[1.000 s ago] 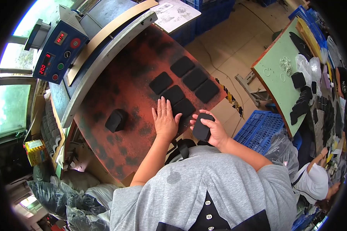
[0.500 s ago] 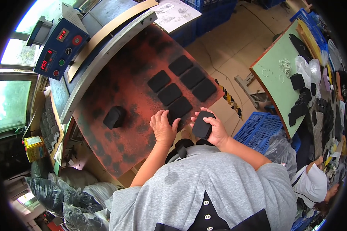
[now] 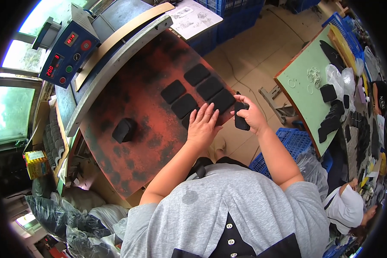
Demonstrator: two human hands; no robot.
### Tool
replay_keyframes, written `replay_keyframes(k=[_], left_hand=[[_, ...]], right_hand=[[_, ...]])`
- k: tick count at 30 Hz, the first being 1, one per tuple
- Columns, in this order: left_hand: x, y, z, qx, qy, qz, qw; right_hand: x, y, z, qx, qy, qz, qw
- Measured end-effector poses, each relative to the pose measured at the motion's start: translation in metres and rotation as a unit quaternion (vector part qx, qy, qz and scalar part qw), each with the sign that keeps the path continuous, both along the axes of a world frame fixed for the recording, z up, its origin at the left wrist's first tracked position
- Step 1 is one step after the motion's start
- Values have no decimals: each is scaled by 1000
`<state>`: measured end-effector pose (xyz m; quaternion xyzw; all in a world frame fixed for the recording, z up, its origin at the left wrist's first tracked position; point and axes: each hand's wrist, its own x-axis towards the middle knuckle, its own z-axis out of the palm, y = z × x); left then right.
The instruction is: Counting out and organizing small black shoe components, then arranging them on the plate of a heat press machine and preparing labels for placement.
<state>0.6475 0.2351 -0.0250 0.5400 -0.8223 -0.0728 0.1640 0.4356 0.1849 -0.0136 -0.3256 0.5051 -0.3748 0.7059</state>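
Black rounded-rectangular pads lie in two rows on the red, dark-stained board [image 3: 155, 120]; one pad [image 3: 173, 91] is at the left of the group, another [image 3: 197, 75] at its far end. My left hand [image 3: 203, 127] rests with its fingers stretched over the near pads, covering part of them. A small stack of the same black pads [image 3: 241, 117] is gripped in my right hand [image 3: 254, 115], tilted at the board's right edge. Apart from the rows, a further stack of black pads [image 3: 125, 130] stands on the left of the board.
At the left, a press machine with a blue control box [image 3: 69, 51] and a curved metal edge [image 3: 120, 64] flanks the board. A green table [image 3: 303, 92] with black pieces stands at right. Blue crates [image 3: 288, 146] sit on the floor. A person in white [image 3: 346, 206] is at lower right.
My left hand has moved forward and right across the pads, its fingers straightening. My right hand has shifted right and forward with its stack, which now shows more edge-on.
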Motion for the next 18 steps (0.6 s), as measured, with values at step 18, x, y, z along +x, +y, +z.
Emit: replay_keyframes(k=[18], left_hand=[[16, 20, 0, -26, 49, 173, 983]], right_hand=[[1, 2, -12, -76, 77, 33, 994]])
